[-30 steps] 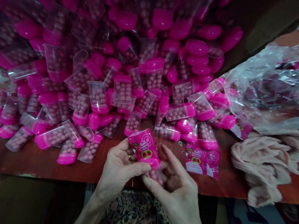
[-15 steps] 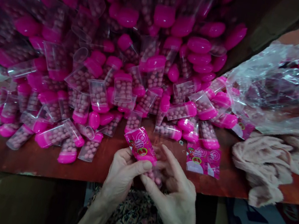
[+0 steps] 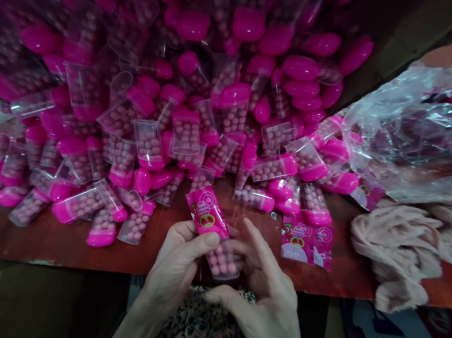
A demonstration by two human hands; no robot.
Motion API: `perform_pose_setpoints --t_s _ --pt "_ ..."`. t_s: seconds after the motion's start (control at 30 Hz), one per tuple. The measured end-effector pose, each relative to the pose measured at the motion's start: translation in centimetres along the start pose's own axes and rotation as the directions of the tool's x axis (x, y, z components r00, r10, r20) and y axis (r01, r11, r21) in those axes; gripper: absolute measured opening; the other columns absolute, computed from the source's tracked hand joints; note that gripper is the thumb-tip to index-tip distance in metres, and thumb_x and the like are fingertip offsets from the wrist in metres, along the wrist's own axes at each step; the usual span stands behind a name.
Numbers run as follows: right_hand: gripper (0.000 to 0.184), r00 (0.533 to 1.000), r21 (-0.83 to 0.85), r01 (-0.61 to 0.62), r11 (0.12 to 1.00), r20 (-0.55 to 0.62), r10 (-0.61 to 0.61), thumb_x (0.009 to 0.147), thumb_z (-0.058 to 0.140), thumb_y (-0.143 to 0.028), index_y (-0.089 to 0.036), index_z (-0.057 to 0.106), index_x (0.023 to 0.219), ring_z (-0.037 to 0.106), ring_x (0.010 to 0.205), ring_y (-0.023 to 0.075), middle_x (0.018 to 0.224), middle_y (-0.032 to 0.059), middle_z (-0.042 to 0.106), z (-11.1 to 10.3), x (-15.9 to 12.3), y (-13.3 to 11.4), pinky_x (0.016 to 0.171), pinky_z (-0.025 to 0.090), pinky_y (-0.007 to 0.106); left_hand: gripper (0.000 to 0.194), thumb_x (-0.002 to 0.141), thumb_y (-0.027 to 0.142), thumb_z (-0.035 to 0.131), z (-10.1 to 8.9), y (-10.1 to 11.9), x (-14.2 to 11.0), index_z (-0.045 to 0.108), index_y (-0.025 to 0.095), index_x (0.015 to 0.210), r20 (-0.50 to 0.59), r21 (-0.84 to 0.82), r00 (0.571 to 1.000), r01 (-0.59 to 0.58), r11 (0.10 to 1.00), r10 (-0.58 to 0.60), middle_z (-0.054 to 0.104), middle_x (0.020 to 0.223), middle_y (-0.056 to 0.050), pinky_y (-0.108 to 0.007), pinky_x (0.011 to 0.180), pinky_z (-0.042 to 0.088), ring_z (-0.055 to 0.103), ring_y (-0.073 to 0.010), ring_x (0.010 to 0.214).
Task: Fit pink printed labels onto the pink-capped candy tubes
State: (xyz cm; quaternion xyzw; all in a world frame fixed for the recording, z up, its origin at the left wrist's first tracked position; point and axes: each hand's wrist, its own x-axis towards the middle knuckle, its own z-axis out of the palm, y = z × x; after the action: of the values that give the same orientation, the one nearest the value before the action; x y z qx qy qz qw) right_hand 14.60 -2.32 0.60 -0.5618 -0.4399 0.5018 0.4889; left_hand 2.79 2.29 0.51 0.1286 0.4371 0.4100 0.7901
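Observation:
My left hand (image 3: pixel 179 260) grips a clear candy container (image 3: pixel 223 262) filled with small pink balls, its thumb pressing on top. A printed pink wrapper (image 3: pixel 208 212) covers the container's upper end and sticks out beyond it, hiding the cap. To the right, my right hand (image 3: pixel 265 292) has its thumb and index finger spread apart. Its other fingers reach behind the container, so whether they touch it is hard to see. Just past both hands lies a large heap of similar containers (image 3: pixel 186 133) with bright pink caps.
A flat printed wrapper (image 3: pixel 307 241) lies right of my hands on the red-brown tabletop (image 3: pixel 75 250). Farther right are a crumpled beige cloth (image 3: pixel 408 242) and a clear plastic bag (image 3: pixel 415 138) with pink wrappers inside. A dark panel (image 3: pixel 411 33) borders the heap.
My right thumb has come away from the container and the hand has opened. More of the container's lower end now shows. My left hand has shifted slightly left with it.

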Motion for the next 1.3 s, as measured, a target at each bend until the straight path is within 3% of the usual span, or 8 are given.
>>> perform_pose_setpoints --t_s 0.13,0.23,0.77,0.87,1.0,1.2,1.3 --pt "0.060 1.000 -0.041 0.024 0.999 0.011 -0.023 0.074 0.073 -0.015 -0.027 0.052 0.129 0.071 0.072 0.0129 0.091 -0.0007 0.073 0.0 -0.1 -0.1 0.072 0.061 0.024 0.019 0.058 0.026 0.080 0.6 0.4 -0.2 0.069 0.011 0.063 -0.127 -0.043 0.992 -0.006 0.999 0.001 0.058 0.047 0.001 -0.019 0.043 0.043 0.051 -0.0082 0.042" --pt "0.063 1.000 -0.022 0.013 1.000 -0.024 -0.013 0.073 0.074 -0.014 -0.026 0.050 0.130 0.071 0.069 0.0132 0.085 -0.0013 0.073 0.2 -0.2 -0.1 0.070 0.061 0.023 0.018 0.059 0.024 0.080 0.9 0.3 -0.5 0.068 0.011 0.063 -0.149 -0.052 0.988 0.033 0.998 -0.040 0.058 0.047 0.001 -0.016 0.042 0.041 0.049 -0.0058 0.041" --pt "0.063 0.999 0.041 0.029 0.999 -0.021 -0.028 0.072 0.073 -0.009 -0.028 0.052 0.128 0.070 0.068 0.0111 0.082 -0.0037 0.073 0.2 0.3 0.1 0.068 0.061 0.020 0.024 0.062 0.030 0.081 0.3 -0.2 -1.2 0.066 0.011 0.063 -0.071 -0.098 0.994 0.080 0.992 -0.087 0.059 0.053 0.000 -0.018 0.052 0.045 0.054 -0.0080 0.050" --pt "0.059 0.999 0.016 0.035 0.999 0.024 -0.036 0.073 0.073 -0.012 -0.026 0.053 0.127 0.070 0.071 0.0127 0.085 -0.0012 0.073 -0.1 0.4 0.2 0.070 0.061 0.023 0.025 0.068 0.035 0.077 -0.1 0.1 -1.1 0.069 0.012 0.070 -0.050 -0.096 0.998 0.038 0.995 -0.043 0.060 0.058 -0.001 -0.020 0.056 0.046 0.054 -0.0088 0.054" --pt "0.056 0.998 -0.022 0.010 1.000 0.055 -0.009 0.074 0.072 -0.014 -0.023 0.054 0.126 0.071 0.072 0.0142 0.088 0.0010 0.073 -0.2 0.3 0.1 0.072 0.061 0.026 0.020 0.068 0.030 0.077 0.0 -0.1 -1.0 0.068 0.013 0.063 -0.094 -0.101 0.996 -0.024 0.995 0.015 0.059 0.054 0.001 -0.019 0.054 0.045 0.052 -0.0072 0.051" --pt "0.056 0.997 -0.067 0.013 0.998 -0.073 -0.018 0.071 0.074 -0.014 -0.026 0.058 0.123 0.066 0.059 0.0085 0.075 -0.0042 0.069 -0.3 0.4 -0.1 0.057 0.057 0.014 0.012 0.069 0.027 0.077 0.6 -1.1 -1.1 0.074 0.015 0.072 -0.049 -0.048 0.999 -0.006 0.999 0.004 0.066 0.061 0.000 -0.016 0.060 0.047 0.059 -0.0076 0.058" --pt "0.060 0.995 -0.036 0.007 0.999 -0.097 -0.010 0.067 0.078 -0.013 -0.029 0.059 0.122 0.065 0.058 0.0076 0.072 -0.0061 0.067 -0.4 0.5 -0.1 0.058 0.057 0.013 0.013 0.068 0.028 0.077 0.6 -1.1 -1.0 0.074 0.015 0.067 -0.036 -0.039 0.999 0.003 0.999 -0.004 0.067 0.060 0.000 -0.014 0.057 0.046 0.058 -0.0064 0.056"
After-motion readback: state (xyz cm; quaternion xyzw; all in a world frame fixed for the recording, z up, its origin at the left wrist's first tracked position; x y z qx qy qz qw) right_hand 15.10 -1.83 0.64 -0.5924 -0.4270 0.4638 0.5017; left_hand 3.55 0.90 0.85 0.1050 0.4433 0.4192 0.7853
